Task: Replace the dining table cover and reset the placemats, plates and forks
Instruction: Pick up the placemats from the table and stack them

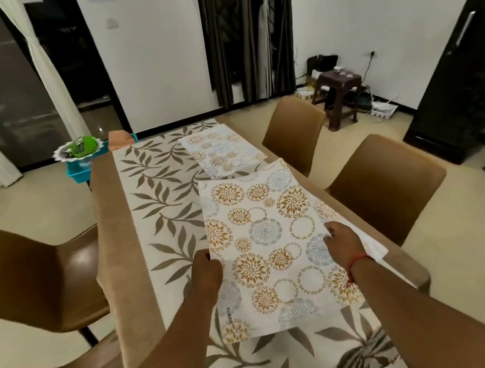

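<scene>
Two bare forearms reach in from the near edge, and both hands hold one placemat (271, 250) by its long sides. Left hand (206, 270) has its fingers curled round the mat's left edge; right hand (342, 243), with a red thread at the wrist, grips the right edge, where more white sheet shows beneath it, though whether that is a second mat I cannot tell. Printed with orange and blue-grey floral circles and the word KUBER near its near-left corner, the mat sits over the right half of the counter (109, 230), its far end slightly lifted. A table cover (160, 200) with a brown leaf pattern on white and tan borders runs the length of the counter. A second placemat (221, 149) of the same print lies flat at the far right of the cover, just beyond the held one. Brown chairs stand on both sides: two on the right (293, 134) (387, 178) and two on the left (29, 274). Beyond the far left corner, a blue basket (79, 170) carries a silvery tray with something green on it. A dark stool (337, 92) stands by the far wall, and a black cabinet (462, 65) at the far right
</scene>
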